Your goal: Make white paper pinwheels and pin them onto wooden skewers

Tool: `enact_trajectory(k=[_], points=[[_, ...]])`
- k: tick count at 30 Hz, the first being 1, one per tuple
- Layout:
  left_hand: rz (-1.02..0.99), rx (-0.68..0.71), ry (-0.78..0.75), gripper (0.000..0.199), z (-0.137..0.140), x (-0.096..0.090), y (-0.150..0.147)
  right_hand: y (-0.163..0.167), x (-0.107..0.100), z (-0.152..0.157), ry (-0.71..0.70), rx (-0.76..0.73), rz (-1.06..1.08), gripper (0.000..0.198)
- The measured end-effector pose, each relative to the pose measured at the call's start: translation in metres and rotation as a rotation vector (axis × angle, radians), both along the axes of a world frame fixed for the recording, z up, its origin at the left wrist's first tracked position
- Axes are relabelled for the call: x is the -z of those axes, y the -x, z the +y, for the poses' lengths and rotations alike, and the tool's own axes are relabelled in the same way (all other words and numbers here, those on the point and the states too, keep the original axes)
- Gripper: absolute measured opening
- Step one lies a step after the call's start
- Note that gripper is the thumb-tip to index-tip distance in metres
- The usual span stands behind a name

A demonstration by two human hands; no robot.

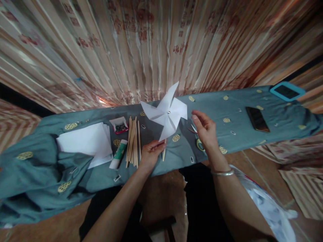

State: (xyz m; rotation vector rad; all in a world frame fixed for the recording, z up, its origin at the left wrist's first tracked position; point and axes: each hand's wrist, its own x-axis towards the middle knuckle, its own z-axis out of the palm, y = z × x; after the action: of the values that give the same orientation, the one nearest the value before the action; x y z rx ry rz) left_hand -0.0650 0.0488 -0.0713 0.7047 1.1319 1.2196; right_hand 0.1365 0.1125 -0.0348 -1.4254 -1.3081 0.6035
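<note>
A white paper pinwheel (pixel 161 112) with a silvery pin at its centre stands upright over the table. My left hand (pixel 152 153) is closed on its wooden stick (pixel 164 153), just below the paper blades. To the right of the blades, my right hand (pixel 205 129) is raised, loosely curled with the fingers apart, and nothing shows in it. It does not touch the paper. Beneath that hand lie scissors (pixel 200 145) with yellow-green handles, partly hidden by it. Left of my left hand are several thin wooden sticks (pixel 133 143) and a green and white glue stick (pixel 118 154).
A small open box (pixel 119 125) of dark pins sits behind the glue stick. White paper sheets (pixel 84 139) lie on the left of the teal cloth (pixel 232 134). At right are a dark phone (pixel 257 119) and a blue-framed tablet (pixel 287 91). A pleated curtain (pixel 151 50) hangs behind.
</note>
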Motion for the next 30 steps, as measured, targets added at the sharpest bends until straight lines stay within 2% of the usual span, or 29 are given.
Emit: enact_trajectory(k=[4, 12, 15, 22, 30], points=[[0.032, 0.032, -0.025, 0.029, 0.000, 0.006, 0.001, 0.001, -0.003, 0.003, 0.041, -0.114, 0.007, 0.058], [0.081, 0.097, -0.049, 0.035, 0.001, 0.012, 0.004, 0.011, 0.000, 0.001, 0.070, -0.295, 0.305, 0.050], [0.084, 0.108, -0.068, 0.032, 0.001, 0.011, 0.005, 0.012, 0.002, 0.001, 0.074, -0.275, 0.325, 0.047], [0.043, 0.065, -0.078, 0.032, 0.003, 0.017, 0.003, 0.006, 0.005, 0.005, 0.071, -0.103, 0.340, 0.034], [0.043, 0.025, -0.048, 0.027, 0.002, 0.012, 0.002, 0.013, 0.000, -0.001, 0.139, -0.120, 0.352, 0.030]])
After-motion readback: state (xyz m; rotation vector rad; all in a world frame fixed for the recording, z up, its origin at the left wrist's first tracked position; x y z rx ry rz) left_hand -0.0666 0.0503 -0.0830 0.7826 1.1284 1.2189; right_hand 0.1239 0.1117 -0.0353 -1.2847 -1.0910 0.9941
